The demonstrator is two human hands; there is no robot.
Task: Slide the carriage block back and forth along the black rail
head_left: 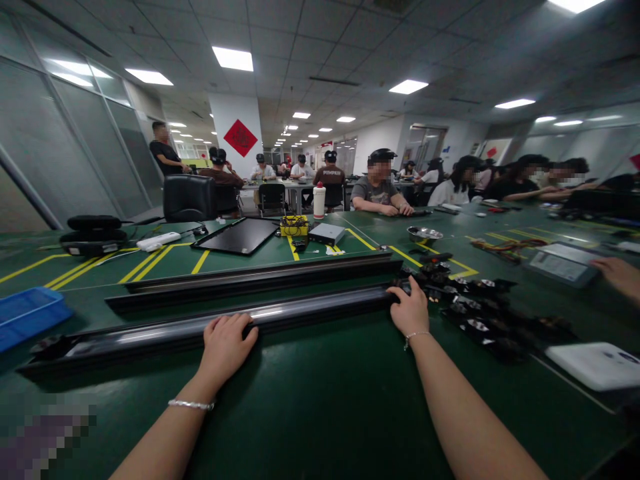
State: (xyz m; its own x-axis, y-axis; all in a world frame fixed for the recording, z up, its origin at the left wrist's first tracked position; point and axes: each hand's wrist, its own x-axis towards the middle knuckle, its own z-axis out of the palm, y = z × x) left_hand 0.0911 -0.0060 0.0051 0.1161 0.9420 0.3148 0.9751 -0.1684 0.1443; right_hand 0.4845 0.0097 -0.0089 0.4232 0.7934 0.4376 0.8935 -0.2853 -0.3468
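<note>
A long, glossy black trough-shaped bar (310,309) lies across the green table in front of me. My left hand (229,343) is closed over its near edge around the middle, with the fingers curled across it. At the bar's right end, my right hand (411,308) grips with thumb and fingers, partly covering the tip. Just beyond lies a second long black bar (300,273), roughly parallel to the first. Close to my right hand is a heap of small black parts (480,303) with shiny pieces, too blurred to name.
A blue tray (33,313) stands at the left. Farther back are a flat black panel (239,235), a yellow box (294,225) with cables, a grey box (327,233), and a metal bowl (425,234). Another person's hand (620,277) touches a grey case (563,262) at the right.
</note>
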